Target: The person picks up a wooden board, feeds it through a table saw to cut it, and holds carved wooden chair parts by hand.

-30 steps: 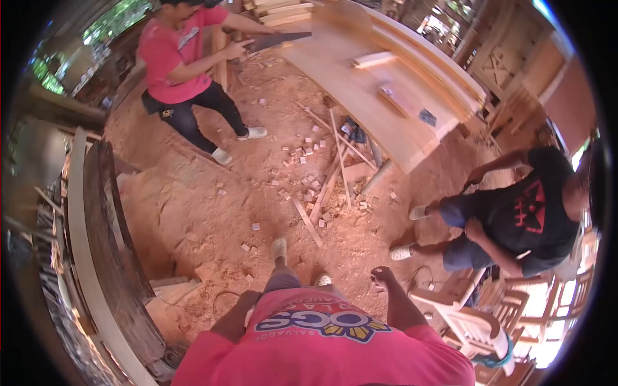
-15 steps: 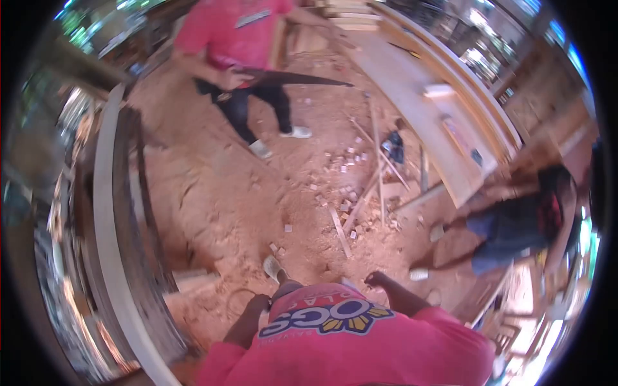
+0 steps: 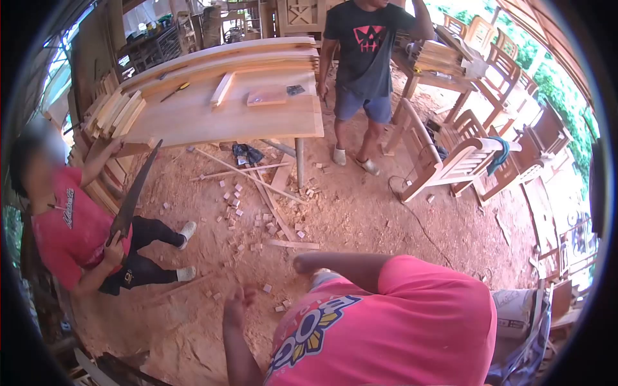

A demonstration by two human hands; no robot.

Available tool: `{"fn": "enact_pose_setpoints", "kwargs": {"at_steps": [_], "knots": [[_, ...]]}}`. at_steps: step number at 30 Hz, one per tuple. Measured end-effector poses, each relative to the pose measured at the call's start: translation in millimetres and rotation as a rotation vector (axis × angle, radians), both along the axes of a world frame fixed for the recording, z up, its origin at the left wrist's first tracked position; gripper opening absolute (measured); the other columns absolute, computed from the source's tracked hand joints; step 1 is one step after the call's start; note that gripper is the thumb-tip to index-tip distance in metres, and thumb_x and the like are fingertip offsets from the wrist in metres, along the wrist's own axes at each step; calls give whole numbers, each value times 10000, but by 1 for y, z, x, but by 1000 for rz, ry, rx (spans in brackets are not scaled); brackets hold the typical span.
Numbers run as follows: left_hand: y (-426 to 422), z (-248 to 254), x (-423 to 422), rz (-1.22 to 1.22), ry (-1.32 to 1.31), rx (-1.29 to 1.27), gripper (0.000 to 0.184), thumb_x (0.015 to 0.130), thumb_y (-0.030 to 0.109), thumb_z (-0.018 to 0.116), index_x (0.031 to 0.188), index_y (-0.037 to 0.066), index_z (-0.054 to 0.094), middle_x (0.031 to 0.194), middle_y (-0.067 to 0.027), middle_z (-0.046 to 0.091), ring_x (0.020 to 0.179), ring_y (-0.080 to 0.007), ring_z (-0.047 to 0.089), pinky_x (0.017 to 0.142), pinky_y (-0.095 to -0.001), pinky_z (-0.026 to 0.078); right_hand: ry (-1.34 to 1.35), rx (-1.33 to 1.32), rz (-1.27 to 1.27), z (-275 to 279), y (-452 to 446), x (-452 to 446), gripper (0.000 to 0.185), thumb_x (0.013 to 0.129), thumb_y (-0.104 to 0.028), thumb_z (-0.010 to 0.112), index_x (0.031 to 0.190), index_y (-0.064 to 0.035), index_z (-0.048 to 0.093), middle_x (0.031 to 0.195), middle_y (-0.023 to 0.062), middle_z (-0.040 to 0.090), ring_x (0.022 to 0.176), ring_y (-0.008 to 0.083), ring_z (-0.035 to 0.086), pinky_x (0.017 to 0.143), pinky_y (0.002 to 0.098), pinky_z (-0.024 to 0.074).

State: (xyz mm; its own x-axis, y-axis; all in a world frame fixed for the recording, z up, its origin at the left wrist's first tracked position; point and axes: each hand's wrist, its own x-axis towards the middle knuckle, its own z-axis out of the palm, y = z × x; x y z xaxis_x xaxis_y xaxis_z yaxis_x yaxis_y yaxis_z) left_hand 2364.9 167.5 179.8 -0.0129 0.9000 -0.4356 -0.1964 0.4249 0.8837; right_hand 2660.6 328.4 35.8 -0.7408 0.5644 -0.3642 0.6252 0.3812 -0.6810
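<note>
My left hand [image 3: 239, 302] is raised low in the view, above the sawdust-covered floor, with its fingers loosely parted and nothing visible in them. My right arm bends across the front of my pink shirt [image 3: 386, 309]. At its end my right hand [image 3: 305, 262] shows only a rounded outline, its fingers hidden. Neither hand touches any wood that I can see. Small wood offcuts [image 3: 268, 288] lie on the floor between and beyond the hands, and a thin wood strip [image 3: 293, 244] lies just past the right hand.
At left a person in pink holds a handsaw [image 3: 132, 199] and a board. A worktable [image 3: 212, 125] bears planks, and a person in a dark shirt [image 3: 360, 51] stands at its right end. Wooden chairs [image 3: 444, 161] and a cord [image 3: 418, 222] are at right.
My view has swung right, so the worktable and the person with the saw appear farther left. My left hand has come up, and my right arm now crosses my front.
</note>
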Motion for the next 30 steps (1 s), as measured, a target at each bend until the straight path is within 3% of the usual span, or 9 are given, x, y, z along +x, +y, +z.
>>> {"fn": "enact_pose_setpoints", "kwargs": {"at_steps": [2,3,4,7,9,10,13,19,30], "knots": [[37,124,51,-146,-181,322,804,947,699,489,1366,14,543,1298,-145,629,1044,-204,643,895,-355,500,15,114,-18,-68,1,69,173,817,-193,661,685,-86,689,720,167,660,637,321,611,642,449,521],[52,178,79,-263,-315,470,884,923,736,488,1391,-13,522,1348,-198,606,1133,-245,635,968,-378,488,-463,47,-107,-123,8,111,312,886,-344,637,963,-70,765,955,183,730,865,337,704,752,448,544],[64,222,100,-455,-412,556,938,912,763,458,1409,-32,490,1361,-232,587,1166,-294,625,978,-409,488,-614,-24,-62,-48,3,126,302,886,-325,625,918,-62,771,968,176,739,858,364,707,744,457,556],[82,322,164,-972,-688,634,1084,884,824,390,1413,-121,440,1336,-348,554,1233,-427,583,1047,-512,444,-708,115,668,-67,4,200,245,843,-222,594,897,-81,787,938,177,737,844,334,716,735,462,560],[86,364,215,-1129,-973,554,1011,887,780,462,1335,-125,513,1287,-334,581,1201,-418,593,1034,-494,445,-701,-83,114,-66,-14,223,286,844,-278,584,887,-82,787,924,170,739,835,335,712,736,462,558],[85,372,241,-1092,-1125,539,928,912,714,500,1276,-138,561,1272,-343,584,1164,-404,620,996,-465,476,-684,-183,-186,-69,-24,236,308,845,-306,578,883,-82,787,916,167,740,830,336,709,736,461,557],[94,391,304,-1081,-1391,489,782,994,560,514,1147,-198,629,1235,-424,566,1065,-412,682,875,-407,563,-599,-192,-99,-119,-18,264,321,828,-330,588,883,-83,786,890,175,733,801,348,695,734,467,552],[145,396,393,-1365,-1438,660,690,983,483,598,998,-202,687,989,-415,663,789,-417,740,655,-426,612,-208,-93,-911,-17,-34,277,291,781,-300,610,886,-84,775,909,200,726,839,368,700,758,472,548],[136,370,386,-1315,-2154,-20,416,785,334,880,951,-20,738,1032,-174,660,912,-219,657,759,-280,553,-423,-314,-1518,-30,-205,296,338,811,-334,614,944,-59,761,885,214,723,787,357,706,758,437,568]]}}
